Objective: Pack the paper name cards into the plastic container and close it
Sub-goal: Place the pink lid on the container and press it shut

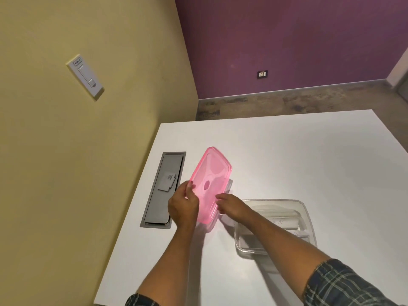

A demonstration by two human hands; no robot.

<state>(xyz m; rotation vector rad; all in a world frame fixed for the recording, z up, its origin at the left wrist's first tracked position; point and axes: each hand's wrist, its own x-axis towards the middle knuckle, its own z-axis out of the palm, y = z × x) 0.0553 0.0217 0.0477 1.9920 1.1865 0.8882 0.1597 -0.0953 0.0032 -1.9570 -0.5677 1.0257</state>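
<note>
Head view: nearest the camera, two forearms in plaid sleeves reach forward over a white table (287, 151). The left hand (183, 204) grips the left long edge of a pink translucent lid (210, 184), fingers curled round the rim. The right hand (230, 206) holds the lid's right edge near its lower end; how far those fingers wrap is hard to tell. The two hands sit close together, the lid between them, tilted up off the table, its long axis running away from the person and leaning slightly right.

The clear plastic container (306, 215) rests on the table to the right of the lid, just beside the right wrist, partly hidden by the right forearm. White paper name cards (284, 221) lie inside it (faint writing, not legible). Its long axis appears to run roughly across the view, so the lid likely needs carrying rightward and turning to match before pressing down. The right hand is nearer the container.

A grey recessed panel (163, 191) lies left of the hands.
</note>
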